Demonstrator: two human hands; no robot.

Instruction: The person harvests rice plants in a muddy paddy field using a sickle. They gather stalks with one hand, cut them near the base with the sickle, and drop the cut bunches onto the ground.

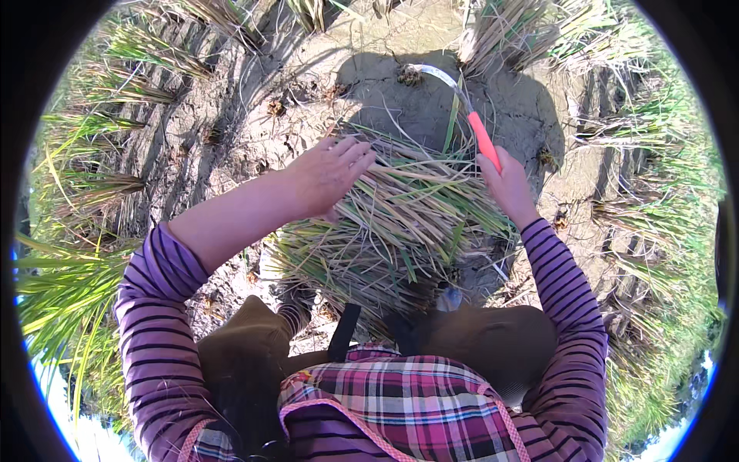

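Observation:
My right hand (508,182) grips the red handle of a sickle (484,138). The sickle's curved metal blade points up and left over the bare soil. Beneath both hands lies a pile of cut stalks (404,213), green and straw-coloured, probably rice. My left hand (335,176) lies against the pile's upper left side, back upward. Its fingers stretch over the stalk ends and the thumb sits apart below them; the palm is hidden. The pile reaches down to between my bent knees.
Standing clumps of rice-like plants (502,34) rise ahead, with more rows at left (86,196) and right (652,133). Short cut stubble (276,107) dots the cracked, dry soil (300,75). My knees (491,335) flank the pile's near end.

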